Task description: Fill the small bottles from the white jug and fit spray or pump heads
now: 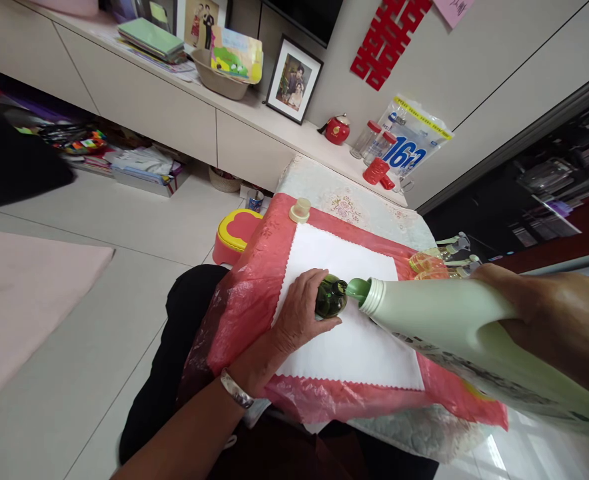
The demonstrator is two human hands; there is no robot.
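On the white cloth, your left side: you hold a small dark green bottle (330, 301) with your left hand (299, 307), fingers lying together along one side and the thumb opposite, probably to keep it from tipping or sliding.
Above the cloth, your right side: your right hand (534, 303) grips the large pale green jug (434, 310) at its handle; you cannot tell how each finger closes, as most are hidden.
Jug mouth: it tilts toward the small bottle, with green liquid reaching the bottle's neck; the nearness seems meant to limit spills.
Under the bottle: the white cloth (364, 353) lies over a red plastic sheet (254, 287), perhaps there to catch drips.
Far left corner of the sheet: a pale cap (300, 212) stands apart from both your hands.
Beyond the jug: two pump bottles (439, 263) stand close behind it, leaving your right hand little room on that side.
In the way: the jug's body covers the cloth's right part from your view.
Around the table: a red and yellow stool (234, 233) stands beside it, and a low cabinet (164, 127) behind.
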